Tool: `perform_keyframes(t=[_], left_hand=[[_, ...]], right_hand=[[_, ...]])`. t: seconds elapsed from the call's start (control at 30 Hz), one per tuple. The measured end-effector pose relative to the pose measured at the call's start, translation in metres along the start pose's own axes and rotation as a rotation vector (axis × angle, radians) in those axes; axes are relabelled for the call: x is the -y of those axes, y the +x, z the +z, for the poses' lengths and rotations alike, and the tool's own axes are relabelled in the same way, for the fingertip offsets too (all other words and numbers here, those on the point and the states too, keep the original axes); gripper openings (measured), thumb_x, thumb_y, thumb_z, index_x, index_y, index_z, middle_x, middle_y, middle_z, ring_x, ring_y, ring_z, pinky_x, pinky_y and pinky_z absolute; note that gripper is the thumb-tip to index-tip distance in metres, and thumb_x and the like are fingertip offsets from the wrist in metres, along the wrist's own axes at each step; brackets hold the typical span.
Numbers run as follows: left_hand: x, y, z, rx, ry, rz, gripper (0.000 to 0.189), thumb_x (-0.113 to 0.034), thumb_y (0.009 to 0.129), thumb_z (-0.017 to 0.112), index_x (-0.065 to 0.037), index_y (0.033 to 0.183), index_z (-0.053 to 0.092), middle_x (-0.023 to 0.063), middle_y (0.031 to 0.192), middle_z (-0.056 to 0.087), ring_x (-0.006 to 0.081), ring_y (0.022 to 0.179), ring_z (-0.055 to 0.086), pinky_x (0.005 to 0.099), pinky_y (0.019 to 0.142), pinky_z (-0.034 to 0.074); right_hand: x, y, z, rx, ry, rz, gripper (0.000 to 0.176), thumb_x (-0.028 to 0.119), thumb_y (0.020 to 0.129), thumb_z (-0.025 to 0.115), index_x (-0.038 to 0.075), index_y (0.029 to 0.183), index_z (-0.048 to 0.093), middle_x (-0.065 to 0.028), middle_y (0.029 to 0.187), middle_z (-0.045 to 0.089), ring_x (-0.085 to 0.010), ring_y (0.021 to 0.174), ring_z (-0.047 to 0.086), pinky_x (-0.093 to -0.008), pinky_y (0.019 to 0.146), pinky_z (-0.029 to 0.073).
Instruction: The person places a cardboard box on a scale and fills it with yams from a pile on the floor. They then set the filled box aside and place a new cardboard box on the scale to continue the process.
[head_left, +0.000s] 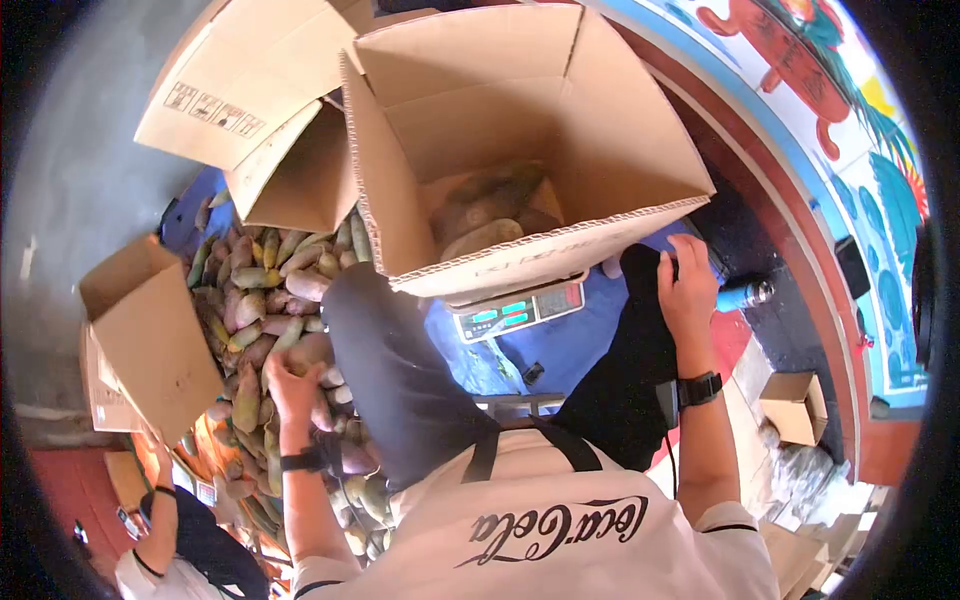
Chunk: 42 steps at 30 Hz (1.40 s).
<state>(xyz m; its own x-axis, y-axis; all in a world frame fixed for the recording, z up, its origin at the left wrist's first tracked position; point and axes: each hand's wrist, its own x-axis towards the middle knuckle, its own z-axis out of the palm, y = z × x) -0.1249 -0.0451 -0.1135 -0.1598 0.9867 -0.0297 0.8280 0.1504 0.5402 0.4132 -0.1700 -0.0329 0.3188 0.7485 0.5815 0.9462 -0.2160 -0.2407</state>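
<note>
My left hand (pixel 292 392) is over a pile of long green and pinkish root vegetables (pixel 245 310). Its fingers and thumb curve around the end of a pinkish-brown root vegetable (pixel 312 350). Beside my right knee, my right hand (pixel 688 290) has loosely bent fingers, apart, with nothing in them. In front of me an open cardboard box (pixel 620 110) stands on a digital scale (pixel 520 312). Several root vegetables (pixel 495 210) lie in its shaded bottom. Part of the scale's platform is hidden under the box.
More cardboard boxes stand at the upper left (pixel 240 80) and far left (pixel 155 350). A co-worker's hand (pixel 157 462) touches the left one. At the right are a blue bottle (pixel 745 295), a small box (pixel 795 408) and clear plastic wrap (pixel 805 480). A painted wall (pixel 880 200) borders that side.
</note>
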Motion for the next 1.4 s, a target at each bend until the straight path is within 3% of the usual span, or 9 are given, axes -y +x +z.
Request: perform_keyframes(t=[0.13,0.33,0.47,0.67,0.87,1.07,1.17,1.27,1.4], left_hand=[[-0.069,0.008,-0.047,-0.255,-0.289,0.224,0.059,-0.007,0.065,0.079,0.0,0.116,0.049,0.0097,0.106,0.054,0.0217,0.098,0.052,0.034,0.088,0.044],[-0.184,-0.009,-0.105,-0.435,-0.598,0.404,0.06,-0.008,0.073,0.074,0.0,0.125,0.045,0.0124,0.118,0.052,0.0217,0.112,0.049,0.0355,0.1,0.038],[-0.226,-0.011,-0.098,-0.38,-0.797,0.624,0.057,-0.01,0.079,0.067,0.003,0.128,0.042,0.0143,0.127,0.049,0.0242,0.116,0.048,0.0379,0.103,0.034],[-0.278,-0.022,-0.059,0.074,-0.808,0.665,0.068,-0.003,0.067,0.078,-0.002,0.126,0.045,0.0121,0.118,0.053,0.0208,0.112,0.051,0.0367,0.095,0.043],[-0.298,-0.017,-0.036,-0.007,-0.323,0.995,0.063,0.0,0.063,0.076,-0.001,0.12,0.051,0.0141,0.113,0.055,0.0266,0.108,0.053,0.0344,0.096,0.041],[-0.294,-0.013,-0.038,0.049,-0.243,1.073,0.04,-0.008,0.082,0.064,-0.001,0.12,0.055,0.0162,0.119,0.058,0.0309,0.115,0.053,0.0378,0.102,0.038],[-0.28,-0.007,-0.036,0.051,-0.385,1.089,0.037,-0.004,0.081,0.062,-0.001,0.117,0.055,0.0165,0.118,0.058,0.0322,0.113,0.054,0.0391,0.1,0.04],[-0.262,-0.002,-0.039,0.134,-0.784,0.919,0.029,-0.001,0.087,0.053,-0.002,0.116,0.057,0.0123,0.121,0.058,0.0244,0.116,0.053,0.0337,0.1,0.038],[-0.221,0.008,-0.048,0.061,-0.81,0.635,0.025,0.001,0.092,0.048,-0.002,0.113,0.06,0.006,0.112,0.062,0.0148,0.107,0.055,0.0279,0.095,0.04]], right_hand=[[0.0,0.0,-0.001,-0.003,0.062,0.031,0.021,0.006,0.082,0.061,0.002,0.102,0.059,-0.0154,0.103,0.06,-0.0348,0.087,0.061,-0.0391,0.074,0.051],[-0.003,0.001,0.001,-0.037,0.082,-0.012,0.021,0.006,0.081,0.061,0.002,0.101,0.059,-0.0154,0.103,0.059,-0.0344,0.087,0.062,-0.0389,0.074,0.052],[-0.003,0.0,0.001,-0.037,0.082,0.001,0.021,0.006,0.081,0.062,0.001,0.101,0.059,-0.0161,0.103,0.059,-0.0347,0.088,0.061,-0.0391,0.074,0.052],[-0.004,0.0,0.0,-0.023,0.09,0.011,0.021,0.006,0.082,0.061,0.001,0.102,0.058,-0.0161,0.104,0.059,-0.0347,0.089,0.061,-0.0394,0.075,0.051],[-0.001,-0.002,-0.003,0.003,0.076,0.051,0.021,0.007,0.083,0.06,0.002,0.104,0.059,-0.0165,0.106,0.058,-0.0353,0.091,0.06,-0.0408,0.077,0.05],[-0.008,-0.003,0.002,0.009,0.055,0.01,0.022,0.007,0.084,0.06,0.003,0.105,0.059,-0.0168,0.108,0.058,-0.0357,0.095,0.059,-0.0403,0.08,0.049],[-0.007,-0.002,0.002,0.025,0.025,0.034,0.023,0.007,0.083,0.06,0.002,0.106,0.058,-0.0166,0.109,0.058,-0.035,0.097,0.059,-0.0394,0.081,0.049],[-0.009,-0.002,0.004,0.015,0.031,0.005,0.022,0.006,0.084,0.059,0.002,0.106,0.058,-0.0165,0.109,0.058,-0.0351,0.097,0.059,-0.0395,0.081,0.049],[-0.014,-0.004,0.007,0.008,0.029,-0.032,0.023,0.005,0.084,0.059,0.002,0.107,0.058,-0.0172,0.108,0.058,-0.0359,0.097,0.059,-0.0396,0.081,0.049]])
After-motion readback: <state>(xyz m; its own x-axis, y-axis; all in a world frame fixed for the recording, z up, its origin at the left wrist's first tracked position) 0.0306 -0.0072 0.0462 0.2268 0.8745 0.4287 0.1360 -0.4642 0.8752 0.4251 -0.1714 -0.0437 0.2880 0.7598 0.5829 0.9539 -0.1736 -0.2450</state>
